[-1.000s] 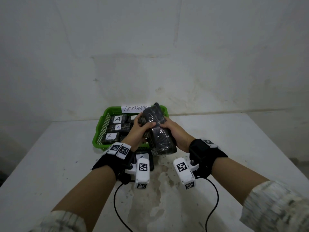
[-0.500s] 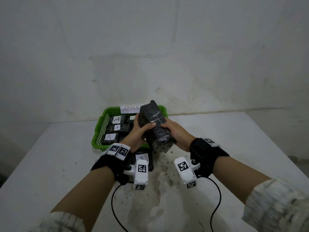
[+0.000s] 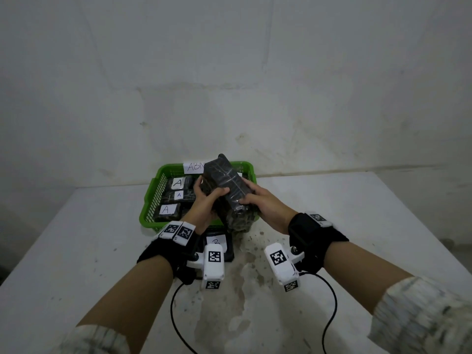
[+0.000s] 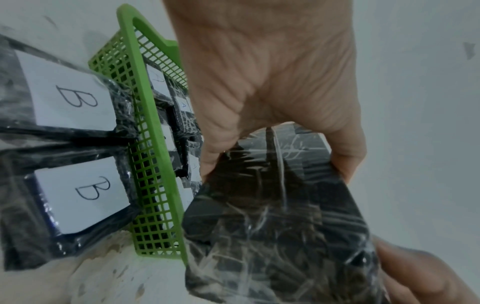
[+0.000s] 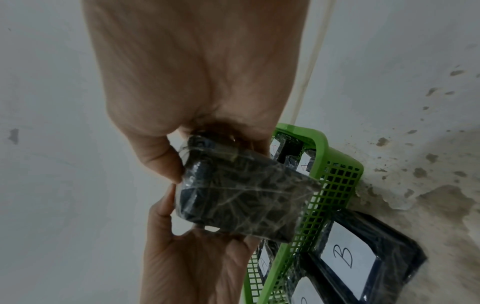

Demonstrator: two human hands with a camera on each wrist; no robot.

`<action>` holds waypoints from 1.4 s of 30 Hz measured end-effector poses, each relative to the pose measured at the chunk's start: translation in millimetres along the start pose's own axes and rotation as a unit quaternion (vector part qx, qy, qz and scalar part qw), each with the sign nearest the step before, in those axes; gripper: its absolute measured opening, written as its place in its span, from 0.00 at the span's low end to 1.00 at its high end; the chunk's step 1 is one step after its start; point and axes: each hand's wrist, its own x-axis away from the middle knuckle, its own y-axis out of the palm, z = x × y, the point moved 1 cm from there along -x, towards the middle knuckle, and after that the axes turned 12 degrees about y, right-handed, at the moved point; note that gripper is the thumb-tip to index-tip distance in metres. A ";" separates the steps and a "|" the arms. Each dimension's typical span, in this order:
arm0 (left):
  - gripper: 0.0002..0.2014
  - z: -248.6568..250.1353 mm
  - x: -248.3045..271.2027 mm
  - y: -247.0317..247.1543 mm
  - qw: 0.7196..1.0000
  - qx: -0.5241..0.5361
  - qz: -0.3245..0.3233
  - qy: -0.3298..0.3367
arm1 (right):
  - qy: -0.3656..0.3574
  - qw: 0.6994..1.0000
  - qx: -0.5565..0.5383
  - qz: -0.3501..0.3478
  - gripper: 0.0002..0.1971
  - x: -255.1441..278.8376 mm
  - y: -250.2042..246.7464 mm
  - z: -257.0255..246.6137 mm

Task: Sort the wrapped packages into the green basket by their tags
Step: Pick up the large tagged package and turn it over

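Two hands share one load above a white table point(image 3: 76, 251), and the risks run from the big things down to the small.

On the table's far side sits the green basket point(image 3: 149, 200), already holding packages tagged A point(image 3: 178, 183) along its left part, with a paper sign point(image 3: 194, 166) on its back rim. The basket looks light; a package brought down on its near wall rather than inside could probably shove or tip it, and would disturb the sorted row.

Held over the basket's near right part is the wrapped package point(image 3: 227, 190), dark, film-covered, tilted with its far end up. The left hand point(image 3: 204, 203) clasps its left side, thumb across the top; the right hand point(image 3: 263, 204) grips the near right edge, fingers curled under. Its tag is not visible in any view, so the likeliest error is a misread: dropping it in without turning the tag into sight would put it in the wrong group. The film looks slick, so turning it while one hand lets go could let it slip.

Just outside the basket's near wall lie packages tagged B point(image 4: 75, 96), close under the held package; a fall there would jumble them.
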 end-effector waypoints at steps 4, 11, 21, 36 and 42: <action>0.39 -1.1 -2.9 -1.4 1.000 0.022 0.004 0.007 | -0.001 1.000 -0.015 -0.002 0.24 -2.5 -2.6 8.2; 0.65 6.7 -3.3 10.7 0.968 -0.234 0.033 0.081 | -0.029 0.994 0.027 0.106 0.32 -1.0 -9.4 11.2; 0.42 15.4 3.5 23.2 0.987 -0.139 -0.028 0.069 | 0.043 0.978 0.070 0.193 0.58 -21.5 -40.9 13.0; 0.06 18.9 3.6 15.6 0.961 -0.238 -0.016 0.140 | 0.084 0.989 0.018 0.118 0.29 -7.0 -39.9 8.7; 0.14 22.9 11.4 25.8 0.968 -0.209 -0.086 0.108 | 0.117 0.985 0.023 0.123 0.41 -8.6 -35.0 6.4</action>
